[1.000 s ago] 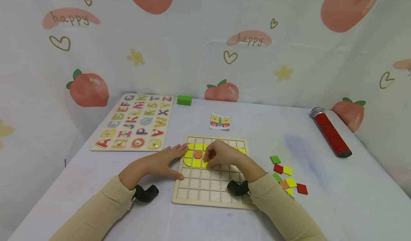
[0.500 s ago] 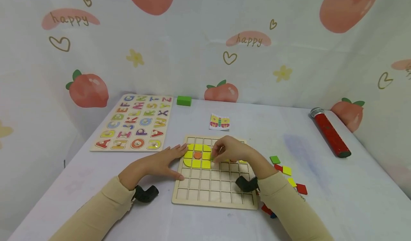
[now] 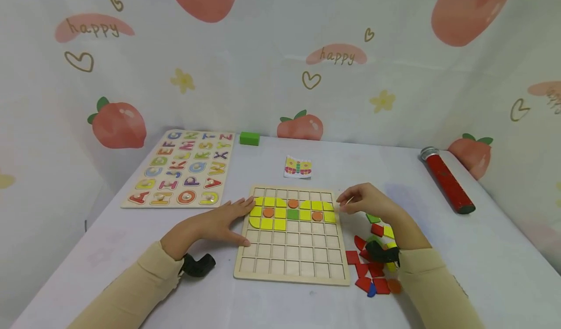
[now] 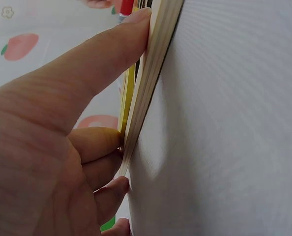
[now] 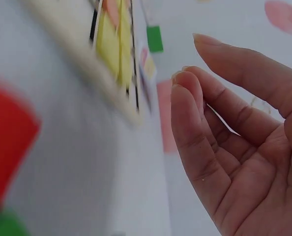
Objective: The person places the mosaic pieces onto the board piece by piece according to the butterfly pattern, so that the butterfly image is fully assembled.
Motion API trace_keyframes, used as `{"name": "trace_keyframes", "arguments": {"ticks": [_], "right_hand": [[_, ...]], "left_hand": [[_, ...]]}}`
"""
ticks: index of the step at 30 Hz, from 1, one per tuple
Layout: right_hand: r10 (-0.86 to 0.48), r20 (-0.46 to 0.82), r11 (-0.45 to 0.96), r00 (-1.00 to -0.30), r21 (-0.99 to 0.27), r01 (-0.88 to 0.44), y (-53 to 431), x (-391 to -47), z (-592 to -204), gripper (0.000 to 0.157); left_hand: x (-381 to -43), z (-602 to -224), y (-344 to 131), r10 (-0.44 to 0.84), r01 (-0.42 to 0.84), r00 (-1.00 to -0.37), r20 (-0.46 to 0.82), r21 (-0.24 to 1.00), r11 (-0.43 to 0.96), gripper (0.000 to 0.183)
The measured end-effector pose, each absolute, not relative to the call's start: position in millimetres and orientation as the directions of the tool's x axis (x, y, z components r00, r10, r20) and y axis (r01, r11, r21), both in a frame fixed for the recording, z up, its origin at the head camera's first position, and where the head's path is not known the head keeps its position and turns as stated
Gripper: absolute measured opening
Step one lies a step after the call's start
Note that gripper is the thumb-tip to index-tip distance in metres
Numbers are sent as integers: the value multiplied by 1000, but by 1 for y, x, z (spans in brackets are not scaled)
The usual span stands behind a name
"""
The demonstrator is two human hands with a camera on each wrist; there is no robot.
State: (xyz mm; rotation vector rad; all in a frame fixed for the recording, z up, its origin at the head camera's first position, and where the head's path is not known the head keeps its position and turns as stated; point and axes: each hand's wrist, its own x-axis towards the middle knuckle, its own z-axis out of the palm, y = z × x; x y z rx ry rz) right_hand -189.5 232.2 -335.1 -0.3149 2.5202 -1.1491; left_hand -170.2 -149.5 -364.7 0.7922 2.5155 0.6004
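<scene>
My left hand (image 3: 216,224) rests at the left edge of a square wooden grid board (image 3: 293,268), fingers spread. In the left wrist view its thumb (image 4: 111,54) presses on the board's edge. Yellow tiles (image 3: 267,223) fill cells in the upper rows, along with several orange discs (image 3: 268,212) and a green square tile (image 3: 292,214). Just past the board's right edge hovers my right hand (image 3: 372,204). The right wrist view shows its fingers loosely bent, thumb apart from them and nothing between. Below that hand lie loose red tiles (image 3: 382,286), partly hidden by the forearm.
A small picture card (image 3: 298,167) lies behind the grid board. At the back left is an alphabet puzzle board (image 3: 168,206), with a green block (image 3: 249,139) beside it. A red microphone (image 3: 449,183) lies at the far right.
My right hand has left the middle of the grid and moved right, past the board's edge. The green tile and upper orange disc now show. My left hand has stayed in place.
</scene>
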Motion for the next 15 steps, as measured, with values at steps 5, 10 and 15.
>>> {"name": "trace_keyframes", "arguments": {"ticks": [5, 10, 15], "right_hand": [[-282, -230, 666, -931, -746, -17, 256, -188, -339, 32], [-227, -244, 696, -943, -717, 17, 279, -184, -341, 36], [-180, -268, 718, -947, -694, 59, 296, -181, -345, 39]], "left_hand": [[-169, -364, -150, 610, 414, -746, -267, 532, 739, 101], [-169, -365, -149, 601, 410, -749, -278, 519, 750, 101], [-169, -365, -148, 596, 409, -753, -280, 511, 756, 101]]}}
